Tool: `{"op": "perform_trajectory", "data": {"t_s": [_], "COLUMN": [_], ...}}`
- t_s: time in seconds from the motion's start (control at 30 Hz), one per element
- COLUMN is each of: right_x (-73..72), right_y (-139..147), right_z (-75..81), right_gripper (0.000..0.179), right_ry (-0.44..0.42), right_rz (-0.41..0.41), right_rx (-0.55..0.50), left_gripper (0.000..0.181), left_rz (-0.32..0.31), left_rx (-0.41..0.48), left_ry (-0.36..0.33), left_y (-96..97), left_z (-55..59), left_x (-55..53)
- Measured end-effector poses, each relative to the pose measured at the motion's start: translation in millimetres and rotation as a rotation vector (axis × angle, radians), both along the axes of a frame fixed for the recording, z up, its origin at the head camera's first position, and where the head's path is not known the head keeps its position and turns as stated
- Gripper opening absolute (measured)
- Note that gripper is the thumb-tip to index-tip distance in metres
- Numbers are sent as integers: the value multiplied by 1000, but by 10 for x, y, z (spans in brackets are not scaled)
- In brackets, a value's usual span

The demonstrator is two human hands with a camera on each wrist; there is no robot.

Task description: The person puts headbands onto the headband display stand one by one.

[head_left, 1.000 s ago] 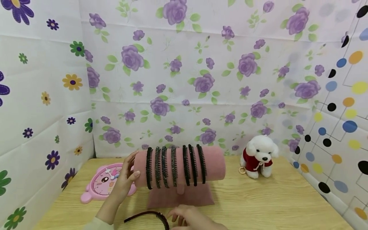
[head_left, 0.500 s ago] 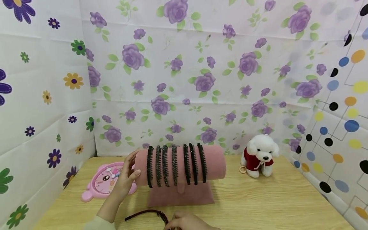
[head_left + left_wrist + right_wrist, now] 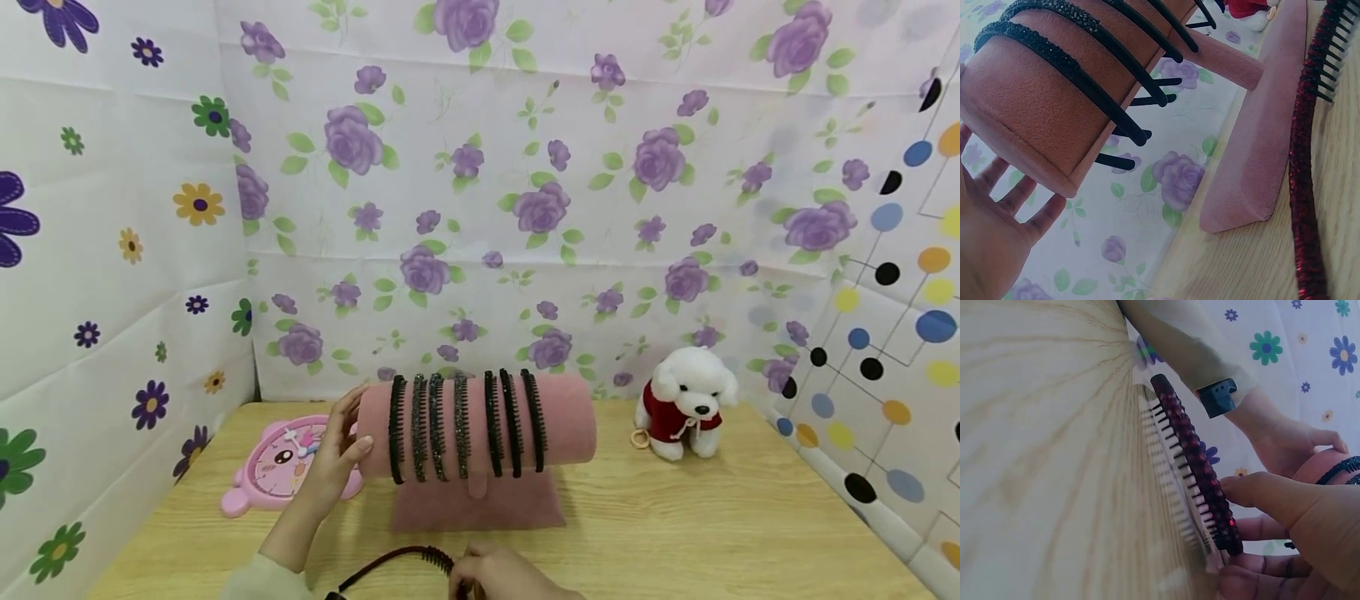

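Observation:
My left hand holds the left end of a pink padded headband stand, thumb in front and fingers reaching behind. In the left wrist view, those fingers are spread against the roll's end. Several black toothed headbands, some of them glittery, sit around the roll. My right hand pinches a dark red sequined headband in front of the stand. The right wrist view shows thumb and fingers on that headband, its comb teeth facing the tabletop. Part of it is hidden by the hand or out of the head view.
A pink cartoon clock lies behind my left forearm. On the right sits a white toy dog in a red top, with a small ring beside it. Patterned cloth walls enclose the wooden table.
My right hand has closed on the red headband, which has tilted so its other end shows at the lower left. My left hand stays on the stand. The head view has shifted slightly.

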State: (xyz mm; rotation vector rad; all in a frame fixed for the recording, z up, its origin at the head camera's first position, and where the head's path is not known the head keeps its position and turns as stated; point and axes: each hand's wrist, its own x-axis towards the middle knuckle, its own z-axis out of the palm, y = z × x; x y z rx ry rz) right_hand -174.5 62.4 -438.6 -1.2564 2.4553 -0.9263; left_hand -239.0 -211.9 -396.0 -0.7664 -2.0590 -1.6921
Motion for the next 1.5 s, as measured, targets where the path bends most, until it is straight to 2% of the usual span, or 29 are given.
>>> {"op": "perform_trajectory", "data": {"t_s": [0.33,0.6,0.83,0.97,1.23,1.5], "right_x": [11,16,54,88,103,96], "right_y": [5,26,92,157,346,571], "right_z": [38,176,352,462,654,902], "right_gripper": [7,34,34,32,33,34], "right_ry": [-129,-256,-272,-284,-240,-283], "right_rz": [-184,-266,-330,-337,-285,-283], "right_rx": [-74,-87,-101,-104,-116,-95], "left_gripper": [62,62,62,62,63,63], "left_rz": [-14,2,-4,-9,-20,-16], "left_rx": [5,5,4,5,12,13], "left_ry": [8,1,6,18,15,12], "left_y": [19,6,4,4,7,5], "left_z": [16,-3,-5,1,8,7], "left_x": [-35,-1,0,-7,-4,-1]}}
